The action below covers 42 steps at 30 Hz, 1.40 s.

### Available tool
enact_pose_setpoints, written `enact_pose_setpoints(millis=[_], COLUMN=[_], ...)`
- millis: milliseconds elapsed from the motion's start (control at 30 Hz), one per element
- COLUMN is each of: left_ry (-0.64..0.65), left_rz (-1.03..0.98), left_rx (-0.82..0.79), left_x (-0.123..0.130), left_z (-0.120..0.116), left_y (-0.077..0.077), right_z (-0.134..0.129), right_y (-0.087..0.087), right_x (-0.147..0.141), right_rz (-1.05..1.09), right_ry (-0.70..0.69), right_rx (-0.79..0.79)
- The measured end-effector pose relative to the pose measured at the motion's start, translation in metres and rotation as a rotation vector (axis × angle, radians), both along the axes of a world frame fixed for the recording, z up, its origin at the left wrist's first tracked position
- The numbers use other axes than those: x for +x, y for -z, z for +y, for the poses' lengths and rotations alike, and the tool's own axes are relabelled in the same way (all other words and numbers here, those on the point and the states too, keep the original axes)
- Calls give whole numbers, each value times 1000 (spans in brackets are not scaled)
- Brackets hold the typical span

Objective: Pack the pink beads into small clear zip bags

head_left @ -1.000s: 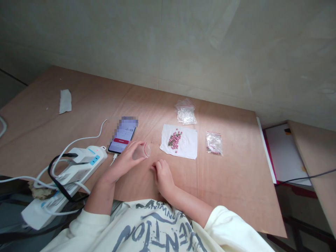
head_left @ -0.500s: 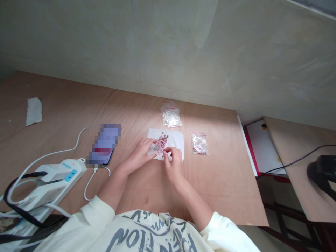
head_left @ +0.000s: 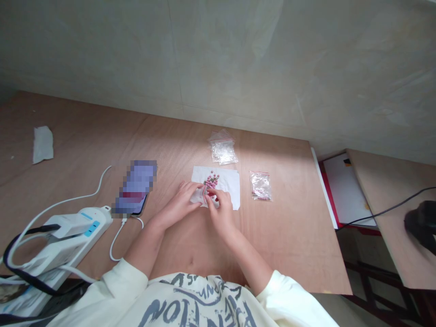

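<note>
Your left hand (head_left: 179, 204) curls around a clear bag (head_left: 200, 196), your right hand (head_left: 221, 213) pinching its edge, beside pink pills (head_left: 211, 180) on white paper (head_left: 228, 181).

A plain, makeshift workroom, not a finished office or shop: a bare light-brown plywood desk (head_left: 279, 245) stands against a pale, seamed board wall (head_left: 218, 59), a white plastic power strip (head_left: 80, 231) lying at the desk's near-left edge.

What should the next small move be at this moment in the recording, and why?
Probably the right hand should ease the clear bag's mouth wider: its fingers are at the mouth, the left hand holds the bag, and the pink beads lie just beside it on the paper.
</note>
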State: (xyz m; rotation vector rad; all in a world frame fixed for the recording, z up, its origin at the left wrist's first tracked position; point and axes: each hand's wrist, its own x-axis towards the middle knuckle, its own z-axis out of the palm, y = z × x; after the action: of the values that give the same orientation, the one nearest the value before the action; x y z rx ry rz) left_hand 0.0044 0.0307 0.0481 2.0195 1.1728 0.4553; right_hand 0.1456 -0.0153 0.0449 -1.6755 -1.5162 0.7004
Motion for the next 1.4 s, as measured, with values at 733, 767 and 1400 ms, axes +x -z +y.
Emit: enact_pose_setpoints(millis=[733, 767, 1400], left_ry=[-52, -51, -96], left_rz=[-7, -6, -47], left_rx=[17, 25, 1], left_x=[-9, -10, -9], left_z=[-4, -4, -3], left_y=[15, 15, 10], right_z=[-2, -1, 39], right_y=[20, 20, 10], right_x=[10, 11, 14], right_rz=[-81, -67, -30], right_ry=[99, 101, 78], right_rx=[-91, -94, -46])
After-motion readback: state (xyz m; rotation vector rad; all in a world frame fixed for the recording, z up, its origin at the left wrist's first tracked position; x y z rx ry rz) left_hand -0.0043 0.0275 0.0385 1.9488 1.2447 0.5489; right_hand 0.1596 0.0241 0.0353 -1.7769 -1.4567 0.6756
